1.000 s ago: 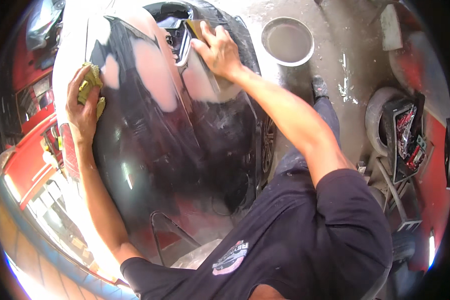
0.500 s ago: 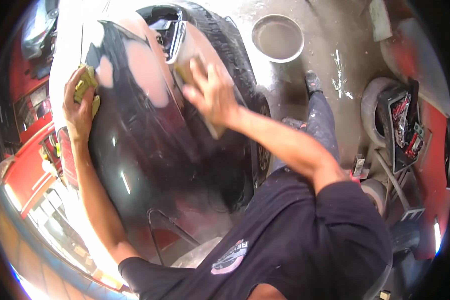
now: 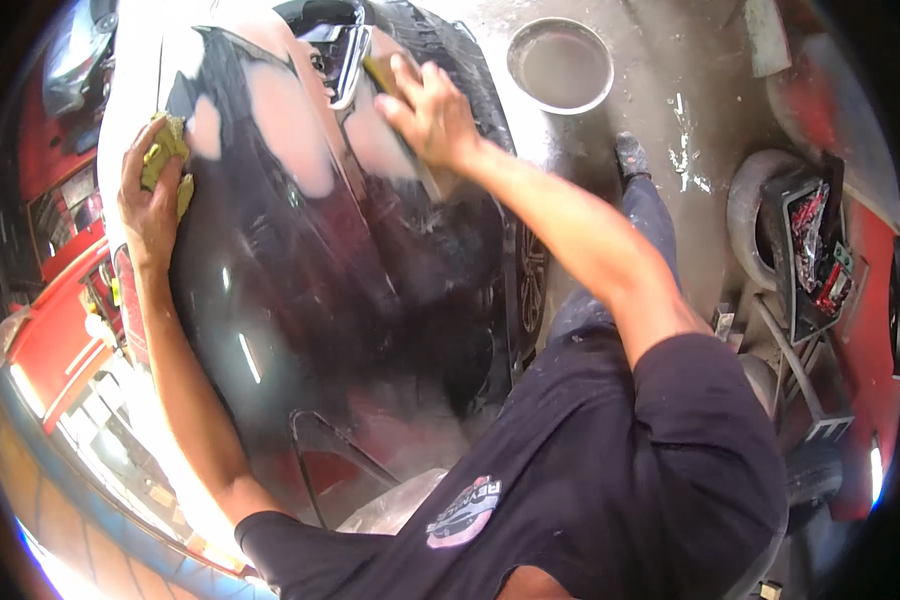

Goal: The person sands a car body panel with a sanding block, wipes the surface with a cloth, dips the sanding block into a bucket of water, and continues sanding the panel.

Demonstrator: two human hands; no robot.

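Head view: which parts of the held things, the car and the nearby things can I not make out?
In the head view:
Yellow sponge or cloth: partly covered by the left hand; which of the two, I cannot tell.
Flat block: middle covered by the right hand; underside, turned to the car, is hidden.
Car: far end cut off by the upper edge; wheel partly hidden by the body.
Red pieces: too small to name.

Panel (image 3: 300,275): black, glossy, dull haze in places. Patches (image 3: 285,135): pink, matt, smooth-looking. Wad (image 3: 164,152): rough, crumpled; cloth or sponge, cannot tell. Block (image 3: 377,74): dull face, material unclear. Basin (image 3: 565,110): smooth rim; metal or plastic uncertain. Floor (image 3: 660,85): wet-looking sheen. Shirt (image 3: 610,470): matt cloth. Tyre (image 3: 743,215): dull rubber.
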